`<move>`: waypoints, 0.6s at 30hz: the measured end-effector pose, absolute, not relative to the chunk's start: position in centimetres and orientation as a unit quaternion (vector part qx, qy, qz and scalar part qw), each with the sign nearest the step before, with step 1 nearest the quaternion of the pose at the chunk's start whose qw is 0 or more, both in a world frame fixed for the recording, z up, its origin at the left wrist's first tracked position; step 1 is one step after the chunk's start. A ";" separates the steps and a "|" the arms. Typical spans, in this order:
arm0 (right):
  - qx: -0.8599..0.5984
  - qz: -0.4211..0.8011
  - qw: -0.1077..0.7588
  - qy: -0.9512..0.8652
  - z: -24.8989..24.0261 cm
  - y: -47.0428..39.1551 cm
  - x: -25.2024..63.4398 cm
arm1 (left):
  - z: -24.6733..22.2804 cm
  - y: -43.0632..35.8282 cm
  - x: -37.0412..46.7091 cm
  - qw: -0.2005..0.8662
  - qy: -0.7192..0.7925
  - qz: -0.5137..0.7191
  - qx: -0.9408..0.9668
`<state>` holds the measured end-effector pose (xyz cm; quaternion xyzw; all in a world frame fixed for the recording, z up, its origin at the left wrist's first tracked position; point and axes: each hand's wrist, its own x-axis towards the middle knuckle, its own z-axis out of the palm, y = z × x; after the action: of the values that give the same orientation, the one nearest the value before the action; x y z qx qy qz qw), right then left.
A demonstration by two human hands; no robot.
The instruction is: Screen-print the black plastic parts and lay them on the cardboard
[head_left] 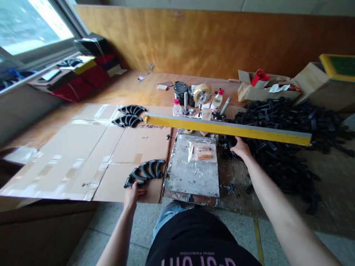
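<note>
My left hand [132, 195] is closed on the near end of a black curved handle-like part, the lowest in a fanned row of black parts [149, 170] on the flattened cardboard [91, 147]. Two more fanned groups of such parts [130, 115] lie farther up the sheet. My right hand [241, 148] reaches to the left edge of a big heap of loose black parts [288, 166]. Its thumb and a finger are apart beside the black pieces; the other fingers are hidden. Just beyond it, a long yellow bar [227, 128] with a grey top crosses above the bench.
A grey metal plate [194, 181] carries a small clear bag [203, 152]. Behind the bar stand a tape roll [202, 94], red-capped bottles [217, 100] and a black can [181, 92]. Cardboard boxes [313, 81] are at right, red and black boxes [88, 75] at left.
</note>
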<state>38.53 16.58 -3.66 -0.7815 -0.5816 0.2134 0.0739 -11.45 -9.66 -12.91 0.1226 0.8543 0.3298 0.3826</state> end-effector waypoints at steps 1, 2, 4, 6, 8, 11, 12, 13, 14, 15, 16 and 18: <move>-0.771 0.245 0.122 -0.575 -3.3 16.2 38.7 | -12.8 -9.3 -11.8 0.385 0.856 0.321 0.125; -0.753 0.278 0.173 -0.571 -3.0 15.8 38.7 | -12.6 -9.1 -12.0 0.388 0.859 0.311 0.124; -0.701 0.322 0.267 -0.578 -2.2 14.4 38.1 | -12.1 -9.0 -12.2 0.379 0.870 0.291 0.119; -0.638 0.343 0.325 -0.608 -1.7 13.0 36.6 | -11.4 -9.3 -11.6 0.320 0.901 0.262 0.133; -0.570 0.363 0.337 -0.656 -1.7 11.8 34.5 | -10.8 -9.5 -9.8 0.211 0.927 0.226 0.213; -0.508 0.359 0.302 -0.722 -3.0 11.1 31.2 | -10.4 -8.8 -6.0 0.082 0.908 0.168 0.376; -0.499 0.341 0.290 -0.742 -3.5 11.0 30.3 | -10.4 -8.3 -4.8 0.076 0.901 0.150 0.400; -0.491 0.318 0.281 -0.761 -4.1 11.0 29.5 | -10.5 -7.7 -3.8 0.079 0.901 0.132 0.405; -0.482 0.293 0.273 -0.780 -4.6 11.0 28.9 | -10.6 -7.1 -3.0 0.086 0.906 0.114 0.399; -0.472 0.267 0.267 -0.797 -5.0 11.0 28.4 | -10.6 -6.5 -2.4 0.091 0.911 0.100 0.389; -0.462 0.243 0.259 -0.813 -5.2 11.0 28.1 | -10.7 -6.1 -2.1 0.093 0.916 0.090 0.380; -0.455 0.194 0.242 -0.835 -5.2 10.7 27.8 | -11.0 -5.6 -2.2 0.089 0.917 0.082 0.380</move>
<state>27.77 10.75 -5.19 -0.4549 -0.8348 0.1935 0.2422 -2.17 -5.65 -10.97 0.3796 0.9171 0.0822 0.0893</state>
